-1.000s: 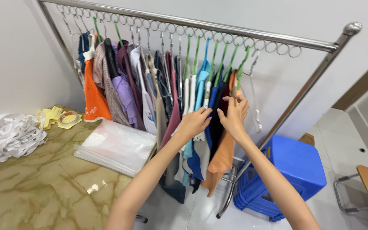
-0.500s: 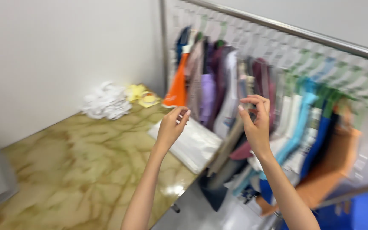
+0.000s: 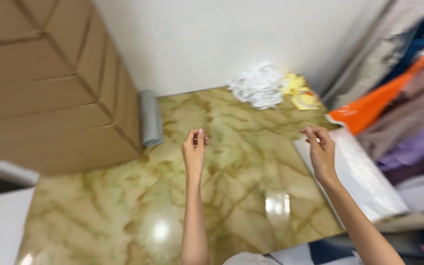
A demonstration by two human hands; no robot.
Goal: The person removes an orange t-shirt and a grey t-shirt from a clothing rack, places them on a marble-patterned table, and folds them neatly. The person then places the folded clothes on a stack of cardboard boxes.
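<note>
Neither grip clearly held anything: the left hand (image 3: 194,149) hovered above the bench (image 3: 123,216) with thumb and fingertips pinched together, and the right hand (image 3: 320,149) was raised with its fingers curled loosely inward. Whether something small or thin sat in either pinch, I could not tell, as the picture was blurred by motion.

The nearest thing to the right hand was a stack of clear plastic bags (image 3: 364,181) lying at the bench's right edge, just beside the wrist. A white crumpled heap (image 3: 258,88) and some yellow scraps (image 3: 300,93) lay at the far corner, well apart from both hands. A grey roll (image 3: 150,118) stood against cardboard boxes (image 3: 45,83) on the left.

As I judge it, the bag stack overhung the edge, so a brush of the forearm could have slid it off; the glossy surface would have helped it go.

The hanging garments (image 3: 403,108) on the right were smeared into colour bands and cut off by the frame, and their rail was out of view.
</note>
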